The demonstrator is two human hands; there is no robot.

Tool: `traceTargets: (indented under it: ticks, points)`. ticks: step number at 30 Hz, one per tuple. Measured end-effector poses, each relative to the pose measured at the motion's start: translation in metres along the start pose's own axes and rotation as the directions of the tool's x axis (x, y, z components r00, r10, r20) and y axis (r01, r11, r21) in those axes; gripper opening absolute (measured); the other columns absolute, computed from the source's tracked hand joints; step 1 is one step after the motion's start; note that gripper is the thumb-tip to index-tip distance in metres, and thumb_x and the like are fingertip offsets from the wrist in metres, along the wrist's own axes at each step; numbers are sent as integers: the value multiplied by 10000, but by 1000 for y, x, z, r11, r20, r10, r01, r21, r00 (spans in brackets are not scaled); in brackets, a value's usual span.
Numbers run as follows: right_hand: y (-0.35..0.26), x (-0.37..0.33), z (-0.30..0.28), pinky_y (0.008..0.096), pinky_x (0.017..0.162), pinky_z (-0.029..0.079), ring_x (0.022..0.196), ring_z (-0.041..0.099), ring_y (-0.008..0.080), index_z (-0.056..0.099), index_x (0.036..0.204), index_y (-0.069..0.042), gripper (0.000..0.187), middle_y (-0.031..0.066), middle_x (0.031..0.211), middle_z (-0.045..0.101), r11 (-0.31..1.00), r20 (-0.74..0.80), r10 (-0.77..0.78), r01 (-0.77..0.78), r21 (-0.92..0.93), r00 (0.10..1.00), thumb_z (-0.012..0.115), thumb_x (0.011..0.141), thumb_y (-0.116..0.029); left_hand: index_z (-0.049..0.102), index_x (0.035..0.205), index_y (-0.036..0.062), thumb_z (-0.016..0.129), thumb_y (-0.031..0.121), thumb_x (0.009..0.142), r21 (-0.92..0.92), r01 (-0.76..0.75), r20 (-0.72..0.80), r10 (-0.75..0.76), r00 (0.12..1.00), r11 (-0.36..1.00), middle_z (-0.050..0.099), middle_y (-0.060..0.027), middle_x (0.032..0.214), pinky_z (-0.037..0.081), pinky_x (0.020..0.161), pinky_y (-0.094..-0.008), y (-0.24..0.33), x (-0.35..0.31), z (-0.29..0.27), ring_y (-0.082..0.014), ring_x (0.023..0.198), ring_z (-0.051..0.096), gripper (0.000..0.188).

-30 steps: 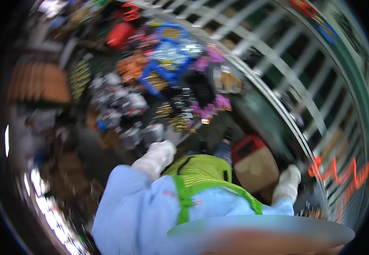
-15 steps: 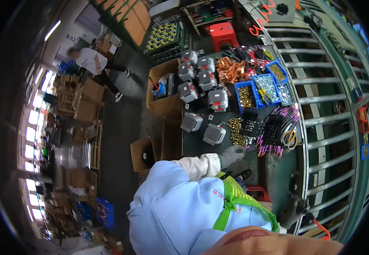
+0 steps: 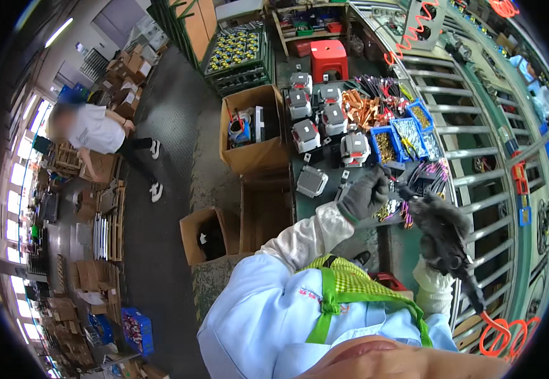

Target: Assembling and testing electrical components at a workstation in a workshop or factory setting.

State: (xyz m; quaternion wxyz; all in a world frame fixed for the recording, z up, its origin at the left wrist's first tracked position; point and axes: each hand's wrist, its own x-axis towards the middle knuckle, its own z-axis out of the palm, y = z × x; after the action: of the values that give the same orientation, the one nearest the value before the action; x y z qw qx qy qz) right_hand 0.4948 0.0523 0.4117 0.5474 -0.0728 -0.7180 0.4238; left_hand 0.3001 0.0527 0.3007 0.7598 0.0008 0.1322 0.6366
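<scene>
In its dark grey glove, my left hand (image 3: pixel 364 197) is raised over the near edge of the worktable, its fingers pinched together. Whatever it pinches is too small to make out. My right hand (image 3: pixel 444 221), also gloved, grips a black air screwdriver (image 3: pixel 454 258) with an orange coiled hose (image 3: pixel 502 335) at its rear end. The tool's front end points at my left fingertips, very near them. Below and beyond the hands lie brass fittings and black cables with pink ends (image 3: pixel 435 174), partly hidden. Grey box-shaped units (image 3: pixel 312 181) stand to the left of my left hand.
Blue bins (image 3: pixel 409 139) of small metal parts and copper pieces (image 3: pixel 361 108) cover the table's far side. A roller conveyor (image 3: pixel 486 150) runs along the right. Open cardboard boxes (image 3: pixel 253 101) stand left of the table. A person (image 3: pixel 97 129) walks on the left. A red stool (image 3: pixel 329 58) stands beyond.
My right hand has come up from the lower right, bringing the air screwdriver over the table. My left hand has risen toward the tool's tip. The view has shifted; the other person appears farther left.
</scene>
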Motion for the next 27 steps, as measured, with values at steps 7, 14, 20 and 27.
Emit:
traceTargets:
  ticks: [7, 14, 20, 27]
  points:
    - [7, -32, 50, 477, 941, 475, 1082, 607, 347, 524, 1216, -25, 640, 179, 1123, 622, 996, 18, -56, 58, -73, 998, 825, 748, -342, 544, 993, 113, 539, 410, 969, -68, 43, 138, -33, 990, 997, 356, 87, 650, 304, 473, -171, 19, -10, -34, -35, 549, 338, 298]
    - [-10, -30, 30, 485, 845, 532, 922, 667, 408, 535, 1067, -5, 529, 198, 949, 664, 942, 172, -9, 66, -329, 985, 831, 714, -264, 543, 948, 143, 480, 503, 968, 17, 107, -131, -104, 986, 994, 343, 97, 632, 271, 449, -183, -9, -9, -33, -30, 508, 302, 366]
    - [0, -45, 10, 467, 825, 535, 921, 671, 398, 530, 1108, -24, 510, 184, 981, 664, 921, 165, 120, -47, -386, 979, 811, 727, -215, 560, 836, 142, 553, 527, 909, -72, 122, -337, -139, 931, 990, 357, 79, 559, 216, 393, -194, -26, 2, -48, -35, 431, 265, 392]
    - [13, -78, -39, 528, 959, 452, 1038, 634, 371, 523, 1240, -54, 674, 187, 1097, 638, 928, 104, 149, -102, -359, 983, 859, 676, -207, 588, 871, 117, 576, 448, 919, 10, 250, -256, -239, 937, 968, 481, 76, 641, 336, 455, -150, -53, 40, -35, -25, 513, 410, 334]
